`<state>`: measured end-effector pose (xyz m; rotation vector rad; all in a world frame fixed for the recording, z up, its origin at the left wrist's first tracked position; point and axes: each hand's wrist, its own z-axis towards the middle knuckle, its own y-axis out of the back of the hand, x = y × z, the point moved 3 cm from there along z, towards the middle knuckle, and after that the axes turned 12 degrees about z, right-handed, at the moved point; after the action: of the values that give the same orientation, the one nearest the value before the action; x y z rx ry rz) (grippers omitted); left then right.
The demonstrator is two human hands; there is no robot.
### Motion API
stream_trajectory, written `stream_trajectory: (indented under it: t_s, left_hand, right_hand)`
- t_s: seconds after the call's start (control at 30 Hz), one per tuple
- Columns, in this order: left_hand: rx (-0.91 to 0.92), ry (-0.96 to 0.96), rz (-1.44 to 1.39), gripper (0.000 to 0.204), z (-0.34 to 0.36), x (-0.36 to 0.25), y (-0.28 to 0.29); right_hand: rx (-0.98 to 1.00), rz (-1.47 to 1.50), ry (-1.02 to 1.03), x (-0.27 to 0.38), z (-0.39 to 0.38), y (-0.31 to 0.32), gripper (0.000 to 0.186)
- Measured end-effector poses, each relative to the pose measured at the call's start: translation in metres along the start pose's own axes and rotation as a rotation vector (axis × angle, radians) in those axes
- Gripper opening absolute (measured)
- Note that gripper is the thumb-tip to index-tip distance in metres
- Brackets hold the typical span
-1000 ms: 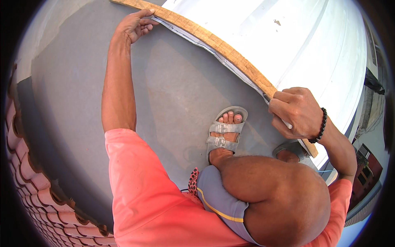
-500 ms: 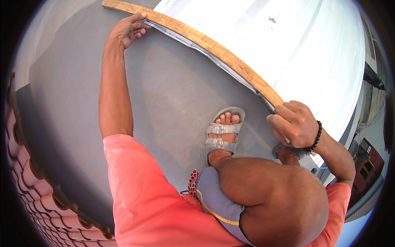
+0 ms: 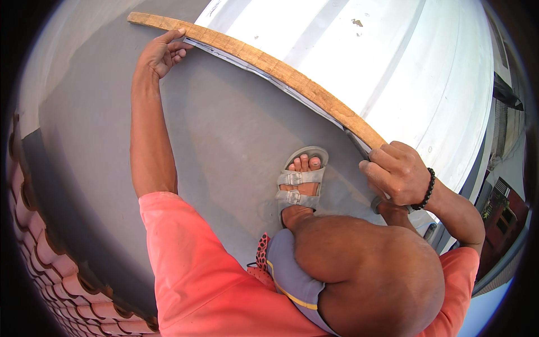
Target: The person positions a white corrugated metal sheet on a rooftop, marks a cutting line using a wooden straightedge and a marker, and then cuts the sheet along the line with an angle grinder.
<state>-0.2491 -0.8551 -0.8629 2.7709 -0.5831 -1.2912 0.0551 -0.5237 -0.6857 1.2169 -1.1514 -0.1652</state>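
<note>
A long wooden strip (image 3: 269, 66) lies along the near edge of a white metal sheet (image 3: 337, 62), whose thin lip shows just below the wood. My left hand (image 3: 160, 54) pinches the strip near its far left end, thumb on the wood and fingers curled at the sheet's corner. At the strip's right end my right hand (image 3: 396, 174) is closed in a fist around a dark slim tool (image 3: 357, 145). The tool's narrow end meets the sheet's edge; its grip is hidden in my fingers. A black bead bracelet circles that wrist.
My sandalled foot (image 3: 300, 185) stands on the grey floor (image 3: 224, 129), under the sheet's edge. My bent knee (image 3: 382, 269) rises close to the right forearm. Reddish roof tiles (image 3: 50, 261) border the floor at lower left, beyond a dark edge band.
The strip, sheet and left hand sit slightly lower and further left in the picture. My right hand is slightly lower; both hands keep the same hold.
</note>
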Motion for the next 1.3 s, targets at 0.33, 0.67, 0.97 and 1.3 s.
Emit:
stream_trajectory:
  t_s: [0.33, 0.67, 0.97, 1.3]
  left_hand:
    - [-0.024, 0.013, 0.019, 0.033, -0.003, -0.003, -0.002]
    - [-0.011, 0.029, -0.018, 0.028, 0.002, 0.0, 0.001]
    - [0.004, 0.029, -0.024, 0.027, 0.003, 0.0, 0.0]
    - [0.011, 0.026, -0.017, 0.032, 0.0, -0.001, 0.0]
  right_hand:
    - [-0.114, -0.008, 0.024, 0.007, -0.015, -0.002, 0.012]
    - [0.02, 0.038, -0.088, -0.006, -0.04, -0.01, 0.019]
    - [-0.099, 0.174, -0.146, -0.011, -0.037, -0.001, 0.018]
    - [-0.061, 0.316, -0.305, -0.024, -0.013, 0.001, 0.011]
